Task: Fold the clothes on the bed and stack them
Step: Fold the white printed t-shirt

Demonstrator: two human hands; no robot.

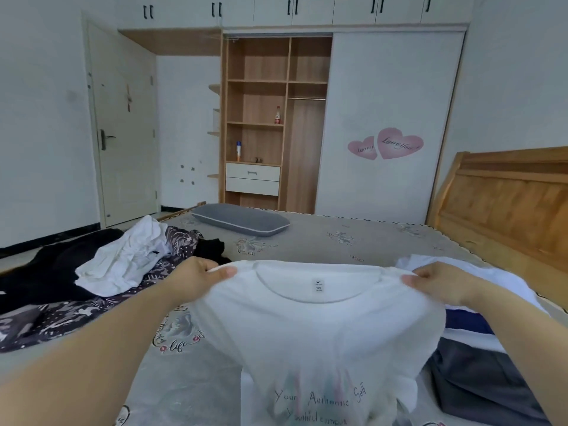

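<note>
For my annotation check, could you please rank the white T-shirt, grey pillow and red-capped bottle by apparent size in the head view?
1. White T-shirt, though it is nearest the camera.
2. Grey pillow.
3. Red-capped bottle, though it is farthest away.

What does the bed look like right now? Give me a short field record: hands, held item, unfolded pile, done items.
left hand: pinches the white T-shirt at one shoulder
right hand: pinches the other shoulder
held item: T-shirt spread out, neck label facing the camera
unfolded pile: white, patterned and black clothes, left side of bed
folded clothes: right side, grey and blue-white
pillow: far edge
</note>
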